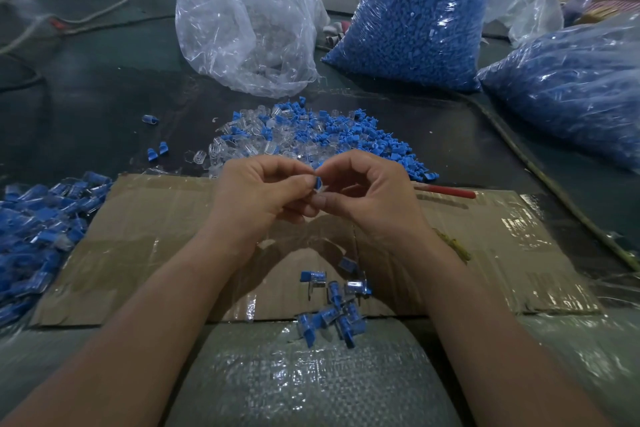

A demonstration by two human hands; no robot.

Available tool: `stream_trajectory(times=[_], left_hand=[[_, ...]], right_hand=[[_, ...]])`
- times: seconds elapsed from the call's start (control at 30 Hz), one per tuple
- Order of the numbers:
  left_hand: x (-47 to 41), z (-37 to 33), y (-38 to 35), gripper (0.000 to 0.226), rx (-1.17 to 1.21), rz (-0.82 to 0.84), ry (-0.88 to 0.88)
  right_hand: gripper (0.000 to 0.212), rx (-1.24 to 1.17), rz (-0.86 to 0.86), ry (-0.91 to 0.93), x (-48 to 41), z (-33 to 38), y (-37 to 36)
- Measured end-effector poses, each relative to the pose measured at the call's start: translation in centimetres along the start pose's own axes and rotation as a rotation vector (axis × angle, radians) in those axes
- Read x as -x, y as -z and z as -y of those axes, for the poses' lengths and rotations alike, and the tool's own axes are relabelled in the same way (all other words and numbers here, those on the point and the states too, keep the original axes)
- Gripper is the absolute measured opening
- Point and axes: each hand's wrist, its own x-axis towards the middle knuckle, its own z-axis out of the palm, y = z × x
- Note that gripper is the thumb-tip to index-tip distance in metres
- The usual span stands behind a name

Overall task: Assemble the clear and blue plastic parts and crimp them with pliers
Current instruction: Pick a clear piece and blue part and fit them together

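Assembled blue-and-clear plastic pieces [334, 308] lie on taped brown cardboard [138, 236]. Past them, left hand [263, 198] and right hand [374, 194] together pinch one small blue plastic part [318, 181]; a loose pile of clear and blue parts [311, 135] lies beyond.

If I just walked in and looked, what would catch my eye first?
Probably the two hands in the middle: the left hand and the right hand pinch one tiny blue and clear part between them, above the cardboard. Next come the fat bags of blue parts at the back right, and the loose pile of blue and clear pieces just beyond the hands.
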Motion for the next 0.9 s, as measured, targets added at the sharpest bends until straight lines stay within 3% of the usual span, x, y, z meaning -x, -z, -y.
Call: stream_trajectory(times=[0.53,0.9], left_hand=[[-0.22,0.06,0.37,0.014,0.131,0.054,0.02],[-0.28,-0.03,0.4,0.021,0.132,0.053,0.028]], right_hand=[[0.028,-0.153,-0.013,0.065,-0.01,0.05,0.1],[0.029,-0.118,-0.037,0.116,-0.01,-0.28,0.12]])
